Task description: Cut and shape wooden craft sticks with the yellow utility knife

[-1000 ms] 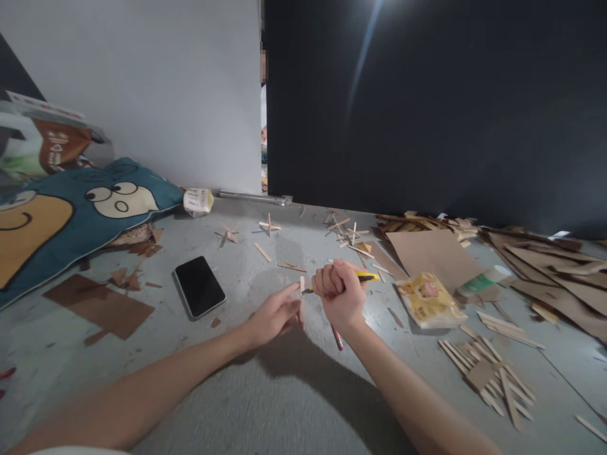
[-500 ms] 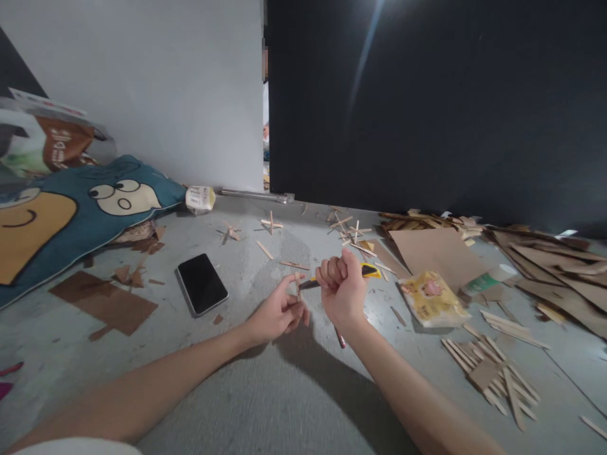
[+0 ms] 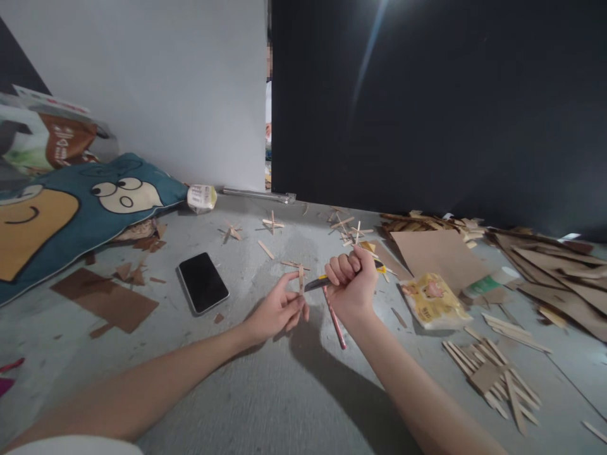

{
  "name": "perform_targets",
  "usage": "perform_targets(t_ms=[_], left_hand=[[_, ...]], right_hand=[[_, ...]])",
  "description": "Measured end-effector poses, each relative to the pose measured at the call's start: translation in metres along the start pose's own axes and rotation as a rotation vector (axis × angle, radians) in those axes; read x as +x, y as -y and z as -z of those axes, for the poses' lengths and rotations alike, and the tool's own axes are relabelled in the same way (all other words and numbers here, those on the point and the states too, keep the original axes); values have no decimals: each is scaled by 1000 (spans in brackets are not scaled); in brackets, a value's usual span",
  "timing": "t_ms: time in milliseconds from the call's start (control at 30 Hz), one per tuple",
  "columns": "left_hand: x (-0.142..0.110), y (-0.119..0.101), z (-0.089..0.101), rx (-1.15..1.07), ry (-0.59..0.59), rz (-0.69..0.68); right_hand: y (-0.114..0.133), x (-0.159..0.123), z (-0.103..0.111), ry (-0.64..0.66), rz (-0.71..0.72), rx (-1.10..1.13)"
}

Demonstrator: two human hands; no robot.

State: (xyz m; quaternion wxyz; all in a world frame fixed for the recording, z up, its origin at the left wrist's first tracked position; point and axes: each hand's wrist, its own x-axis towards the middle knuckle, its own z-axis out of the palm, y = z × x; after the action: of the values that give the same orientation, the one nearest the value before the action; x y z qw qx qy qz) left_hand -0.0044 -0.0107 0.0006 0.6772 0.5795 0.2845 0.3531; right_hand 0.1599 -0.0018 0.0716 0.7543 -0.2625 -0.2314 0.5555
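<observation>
My left hand [image 3: 276, 309] pinches a short wooden craft stick [image 3: 301, 279], held upright between thumb and fingers. My right hand [image 3: 351, 278] is wrapped round the yellow and black handle of a utility knife [image 3: 317, 283]. The knife's dark blade points left, its tip close beside the stick; whether they touch I cannot tell. A red patterned pencil-like rod [image 3: 336, 319] lies on the table below my right hand. Beyond the hands lie loose sticks [image 3: 294, 265] and small crossed-stick pieces [image 3: 272, 222].
A black tablet or phone [image 3: 203, 283] lies left of my hands, near brown cardboard [image 3: 107, 299] and a blue cartoon cushion [image 3: 118, 196]. On the right are a yellow packet [image 3: 434, 301], a glue stick [image 3: 490, 282], a pile of sticks [image 3: 493, 379] and cardboard sheets [image 3: 559, 268].
My right hand with the utility knife has shifted slightly right, away from my left hand, uncovering more of the red rod. My left hand keeps the stick pinched.
</observation>
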Motion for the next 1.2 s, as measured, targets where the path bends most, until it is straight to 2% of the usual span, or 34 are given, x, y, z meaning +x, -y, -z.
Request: perform_targets(t_ms=[133, 300, 500, 600, 733, 833, 900, 1000, 1133, 1200], left_hand=[[2, 3, 0, 31, -62, 19], [4, 3, 1, 63, -104, 19], [5, 5, 3, 82, -89, 2], [6, 5, 3, 90, -110, 12], [5, 2, 2, 108, -135, 23], [5, 0, 2, 134, -138, 31], [4, 0, 3, 146, -133, 26], [4, -1, 3, 161, -134, 15], [4, -1, 4, 171, -143, 18], [4, -1, 3, 164, -148, 22]], right_hand=[[5, -4, -3, 42, 52, -66], [5, -7, -7, 26, 87, -92], [6, -2, -1, 224, 155, -332], [17, -2, 18, 277, 231, -591], [41, -16, 60, 232, 461, -1098], [58, -32, 92, 180, 434, -1313], [67, -40, 109, 89, 400, -1346], [76, -45, 124, -19, 295, -1232], [83, -47, 133, -66, 277, -967], [82, -49, 136, -81, 281, -925]])
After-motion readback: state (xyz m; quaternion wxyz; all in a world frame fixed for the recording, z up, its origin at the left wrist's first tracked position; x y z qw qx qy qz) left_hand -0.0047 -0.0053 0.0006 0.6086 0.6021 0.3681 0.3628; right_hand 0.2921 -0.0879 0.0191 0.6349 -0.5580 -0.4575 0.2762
